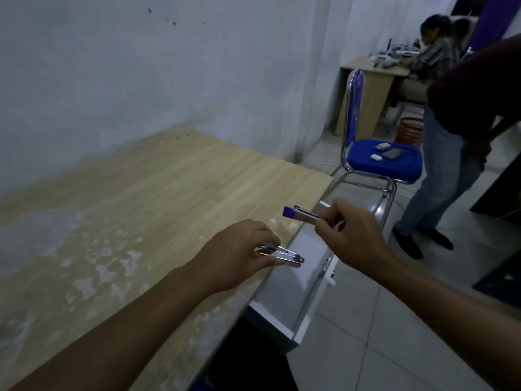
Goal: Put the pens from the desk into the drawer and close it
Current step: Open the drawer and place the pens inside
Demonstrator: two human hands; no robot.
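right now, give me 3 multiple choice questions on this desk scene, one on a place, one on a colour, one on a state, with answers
1. Where is the right hand?
A. over the open drawer
B. flat on the desk
C. on the chair

2. What colour are the caps of the pens in the right hand?
A. red
B. purple
C. green

3. What state is the drawer in?
A. shut
B. removed and on the floor
C. pulled open

Answers:
1. A, the hand hangs above the white drawer interior beside the desk edge.
2. B, the caps sticking out past the fingers are purple.
3. C, its white bottom and front panel jut out from under the desk.
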